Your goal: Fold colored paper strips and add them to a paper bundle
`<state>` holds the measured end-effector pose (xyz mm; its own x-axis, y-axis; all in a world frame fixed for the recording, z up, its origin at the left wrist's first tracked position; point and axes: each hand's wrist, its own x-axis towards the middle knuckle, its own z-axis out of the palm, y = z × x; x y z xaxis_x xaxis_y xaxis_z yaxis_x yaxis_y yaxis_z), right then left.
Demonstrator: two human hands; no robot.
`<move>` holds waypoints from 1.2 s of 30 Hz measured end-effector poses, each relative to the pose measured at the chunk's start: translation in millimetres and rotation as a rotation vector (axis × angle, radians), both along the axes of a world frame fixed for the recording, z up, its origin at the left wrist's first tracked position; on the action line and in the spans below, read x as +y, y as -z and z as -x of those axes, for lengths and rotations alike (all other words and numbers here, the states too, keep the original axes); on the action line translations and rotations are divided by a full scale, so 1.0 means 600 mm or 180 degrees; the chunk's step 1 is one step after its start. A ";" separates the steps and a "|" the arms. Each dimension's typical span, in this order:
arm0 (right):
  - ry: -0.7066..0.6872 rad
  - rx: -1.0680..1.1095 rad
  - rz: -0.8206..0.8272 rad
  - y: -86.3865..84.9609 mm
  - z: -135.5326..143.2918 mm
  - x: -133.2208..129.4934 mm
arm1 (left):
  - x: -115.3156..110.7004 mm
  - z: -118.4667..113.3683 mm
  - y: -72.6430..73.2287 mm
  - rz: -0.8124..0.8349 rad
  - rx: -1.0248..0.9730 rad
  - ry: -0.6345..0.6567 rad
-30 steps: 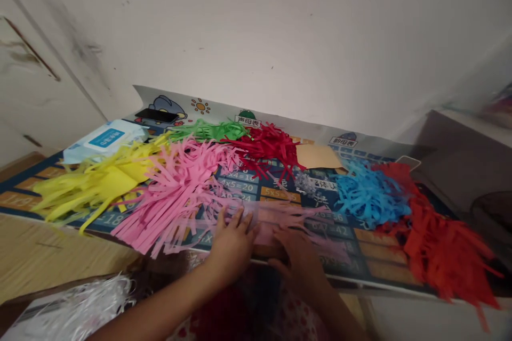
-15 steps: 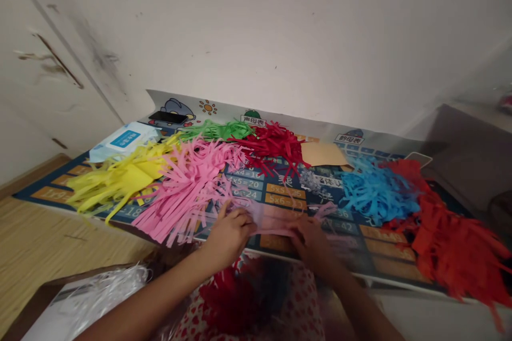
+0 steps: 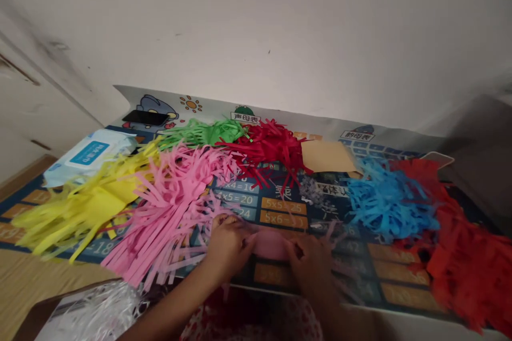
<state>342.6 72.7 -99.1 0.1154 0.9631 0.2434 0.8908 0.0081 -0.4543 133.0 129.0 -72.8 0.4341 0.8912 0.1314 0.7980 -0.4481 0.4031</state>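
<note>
Between my two hands stretches a thin pink fringed paper [image 3: 270, 243], low over the printed mat [image 3: 236, 198]. My left hand [image 3: 230, 242] is closed on its left end, thumb and fingers pressed together. At the other end, my right hand [image 3: 312, 261] pinches the same paper. Pale fringe strips stick out past both hands. A pile of pink fringed paper [image 3: 176, 186] lies just left of my left hand. Blue fringed paper [image 3: 388, 200] is to the right of my right hand.
Yellow [image 3: 92, 197], green [image 3: 208, 132], dark red [image 3: 276, 149] and red [image 3: 472, 261] fringes cover parts of the mat. A wipes pack [image 3: 90, 154], a phone [image 3: 146, 118] and tan paper [image 3: 328, 156] lie towards the wall. White strands [image 3: 104, 311] fill the lower left.
The view has shifted closer to the mat. My hands have drawn slightly nearer each other, and the pink paper between them now looks bunched or curved instead of spread flat.
</note>
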 end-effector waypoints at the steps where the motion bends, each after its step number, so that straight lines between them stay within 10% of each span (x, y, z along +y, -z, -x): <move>1: -0.0009 -0.0013 0.0026 -0.001 -0.001 0.002 | 0.002 -0.004 0.000 0.0060 0.0055 -0.0070; 24: -0.0007 -0.0114 0.0499 0.001 -0.006 0.020 | 0.027 -0.019 0.001 -0.0064 0.0285 -0.0180; 30: 0.0506 -0.0068 0.0136 -0.035 -0.137 0.005 | 0.040 -0.006 -0.007 -0.0462 0.0654 0.1495; 36: -0.1428 -0.0604 0.0008 -0.064 -0.068 -0.035 | 0.032 -0.005 -0.031 -0.0480 0.1063 0.1904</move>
<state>383.4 51.5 -60.9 -0.3576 0.9082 0.2174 0.8668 0.4094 -0.2845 136.1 148.0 -54.5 0.8830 0.4693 0.0092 0.4673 -0.8807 0.0782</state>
